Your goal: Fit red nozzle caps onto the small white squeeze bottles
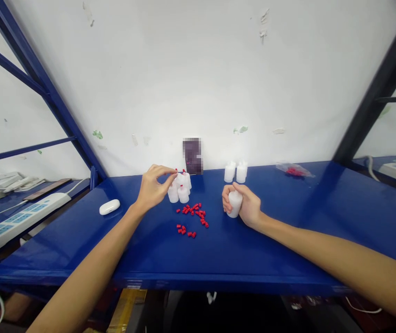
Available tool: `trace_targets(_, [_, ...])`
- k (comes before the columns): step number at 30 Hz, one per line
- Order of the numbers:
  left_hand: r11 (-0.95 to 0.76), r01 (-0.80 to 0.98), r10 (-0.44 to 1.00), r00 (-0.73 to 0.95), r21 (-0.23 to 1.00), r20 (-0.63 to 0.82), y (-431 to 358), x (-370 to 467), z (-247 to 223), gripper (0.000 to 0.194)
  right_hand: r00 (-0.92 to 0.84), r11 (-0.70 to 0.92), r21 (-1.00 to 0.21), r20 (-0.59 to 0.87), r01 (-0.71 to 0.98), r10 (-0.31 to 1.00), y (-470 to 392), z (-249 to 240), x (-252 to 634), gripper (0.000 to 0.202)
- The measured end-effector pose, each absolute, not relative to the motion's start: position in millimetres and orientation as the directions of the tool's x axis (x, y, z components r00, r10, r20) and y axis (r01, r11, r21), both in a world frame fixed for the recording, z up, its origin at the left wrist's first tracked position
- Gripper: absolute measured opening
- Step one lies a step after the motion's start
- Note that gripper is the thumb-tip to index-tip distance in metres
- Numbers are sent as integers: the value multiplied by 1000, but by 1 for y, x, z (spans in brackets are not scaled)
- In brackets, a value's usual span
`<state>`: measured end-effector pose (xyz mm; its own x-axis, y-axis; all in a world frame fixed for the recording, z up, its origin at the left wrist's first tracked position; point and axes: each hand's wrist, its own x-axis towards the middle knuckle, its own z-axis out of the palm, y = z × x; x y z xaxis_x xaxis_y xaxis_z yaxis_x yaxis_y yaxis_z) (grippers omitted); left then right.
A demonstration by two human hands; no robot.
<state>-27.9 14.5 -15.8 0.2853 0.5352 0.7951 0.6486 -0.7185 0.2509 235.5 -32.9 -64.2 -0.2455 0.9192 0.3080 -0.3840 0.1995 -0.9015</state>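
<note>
My right hand (244, 203) is wrapped round a white plastic bottle (234, 204), which stands slightly tilted over the blue table. My left hand (157, 184) reaches to a cluster of white bottles (183, 195), several of them topped with small red caps. Its thumb and forefinger pinch together at the top of this cluster, and a bit of red shows at the fingertips. I cannot tell whether that red is held or is a cap on a bottle behind. Loose red caps (193, 210) lie scattered on the table between my hands.
By the wall stand white bottles (241, 172) with no red on top. A clear bag (294, 170) with red pieces lies at the back right of the blue table (288, 277). A dark blurred-out rectangle (193, 155), a white case (109, 207) and a power strip (24, 219) are also there.
</note>
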Motion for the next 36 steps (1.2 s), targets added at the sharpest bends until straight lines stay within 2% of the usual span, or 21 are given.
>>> trace_targets(5, [-734,649,559,409,200,722,25,-31,-31,16,-34,340,-843,388,-417,921,-32,-59,242,35])
trace_targets(10, [-713,694,517,429,95,741,21,-34,-34,26,33,454,-816,475,-358,879,-29,-62,247,31])
trace_targets(14, [-719,695,478,475,18,739,7,-39,-31,24,-8,504,-850,511,-155,860,-26,-68,248,32])
trace_targets(18, [-745,666,497,598,-45,630,-5,-48,-29,22,-127,473,-877,461,85,878,-28,-66,246,37])
trace_targets(21, [-762,647,534,615,16,580,-6,-50,-30,23,-216,466,-878,436,112,874,-30,-63,244,36])
trace_targets(25, [-738,651,582,484,175,654,1,-51,-36,23,-274,453,-890,422,59,864,-28,-63,245,29])
trace_targets(29, [-749,643,562,489,159,667,2,-54,-36,19,-307,459,-886,421,61,854,-24,-65,247,30])
trace_targets(31, [-739,656,608,554,152,568,-3,-55,-31,17,-327,469,-878,417,96,848,-24,-65,247,32])
trace_targets(34, [-683,698,720,595,214,358,-10,-51,-23,17,-355,481,-865,409,144,841,-26,-64,246,32])
trace_targets(36, [-659,710,751,601,249,274,-13,-48,-21,17,-374,485,-864,408,137,833,-28,-63,245,30])
